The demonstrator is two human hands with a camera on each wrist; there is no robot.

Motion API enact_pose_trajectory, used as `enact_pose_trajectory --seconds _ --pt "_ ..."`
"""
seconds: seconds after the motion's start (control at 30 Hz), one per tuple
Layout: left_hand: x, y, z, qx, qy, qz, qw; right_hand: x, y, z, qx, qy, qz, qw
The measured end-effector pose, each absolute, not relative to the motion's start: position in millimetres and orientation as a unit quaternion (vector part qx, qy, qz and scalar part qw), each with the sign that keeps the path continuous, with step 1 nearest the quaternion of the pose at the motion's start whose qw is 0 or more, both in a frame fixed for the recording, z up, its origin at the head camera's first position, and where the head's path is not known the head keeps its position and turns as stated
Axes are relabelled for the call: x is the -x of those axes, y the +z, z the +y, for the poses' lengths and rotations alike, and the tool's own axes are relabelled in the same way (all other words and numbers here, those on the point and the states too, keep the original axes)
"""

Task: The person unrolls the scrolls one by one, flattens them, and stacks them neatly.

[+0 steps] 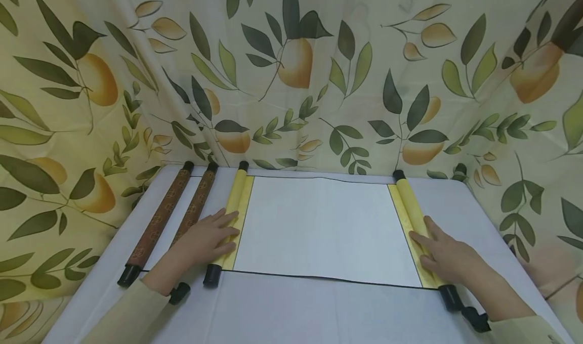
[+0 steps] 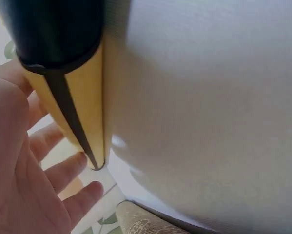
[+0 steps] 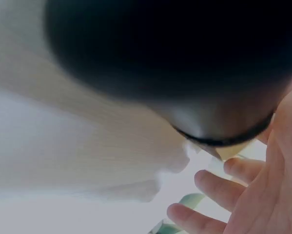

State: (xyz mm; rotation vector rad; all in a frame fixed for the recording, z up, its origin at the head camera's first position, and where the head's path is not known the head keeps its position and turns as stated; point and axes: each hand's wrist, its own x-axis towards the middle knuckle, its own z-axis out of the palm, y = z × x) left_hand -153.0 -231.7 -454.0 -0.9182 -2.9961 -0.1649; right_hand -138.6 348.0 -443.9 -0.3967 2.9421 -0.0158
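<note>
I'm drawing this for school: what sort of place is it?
Perhaps a curtained-off tabletop workspace: cream, leaf-and-fruit-printed fabric hangs behind a white-covered table holding a white scroll with yellow rolled ends.

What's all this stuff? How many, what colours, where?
Flat covered table: 1, white, centre
Leaf-and-fruit printed fabric: panels unclear, cream, around table
Flat rectangular sheet: 1, white, on table
Flat strips: 2, yellow, along sheet's ends
Cylindrical rolls: 2, yellow with black ends, outside strips
Patterned rolls: 2, brown with black ends, table's left
Small objects: 2, black, beside wrists
Sleeves: 2, pale, on forearms
Hands: 2, bare, on yellow rolls
</note>
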Motion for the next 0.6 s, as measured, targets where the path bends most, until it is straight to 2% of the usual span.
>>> enact_pose_trajectory --seconds 0.2,0.27,0.4,0.6 --pt "138.7 -442.6 -244.7 0.248 -0.058 -0.966 0.053 141.1 -431.3 336.7 0.146 0.003 0.987 0.068" --pt "134.2 -434.1 -257.0 0.228 -0.075 -0.967 0.086 143.1 -422.8 327.8 0.155 -0.002 0.986 0.057" --pt "128.0 -411.1 -288.9 0.182 -0.098 -0.972 0.109 146.8 -405.6 296.4 0.19 -0.042 0.98 0.044" --pt "124.5 -404.3 -330.1 0.147 -0.134 -0.968 0.153 156.1 -395.2 233.7 0.272 -0.166 0.945 0.075"
